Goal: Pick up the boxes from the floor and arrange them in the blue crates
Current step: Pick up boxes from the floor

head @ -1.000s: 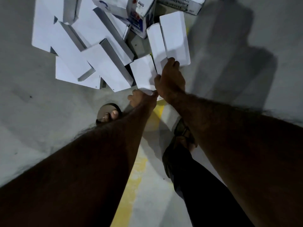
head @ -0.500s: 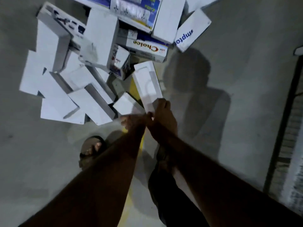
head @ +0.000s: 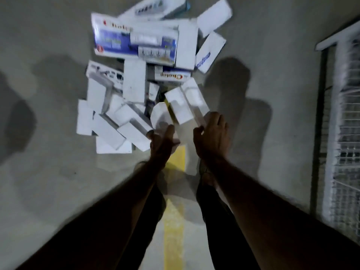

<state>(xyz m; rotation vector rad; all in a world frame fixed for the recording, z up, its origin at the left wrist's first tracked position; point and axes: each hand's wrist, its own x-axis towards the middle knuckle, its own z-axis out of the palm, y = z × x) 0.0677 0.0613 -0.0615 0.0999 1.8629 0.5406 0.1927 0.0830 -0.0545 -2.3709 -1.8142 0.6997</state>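
Note:
A heap of white boxes [head: 109, 121] lies on the grey floor, with a large blue-printed box [head: 136, 41] at its far end. My left hand [head: 162, 142] grips a small white box [head: 160, 116] from below, just above the heap's near edge. My right hand [head: 213, 133] is closed on the near end of a long white box [head: 194, 98], and a second long white box [head: 178, 106] lies against it. Both held boxes are blurred by motion. No blue crate is in view.
A yellow line [head: 174, 221] runs along the floor between my legs. A white wire rack [head: 344, 133] stands at the right edge. Bare grey floor [head: 48, 172] spreads to the left of the heap, crossed by shadows.
Both hands have risen from the heap with their boxes, and my view has pulled back, showing more of the pile and the wire rack at the right.

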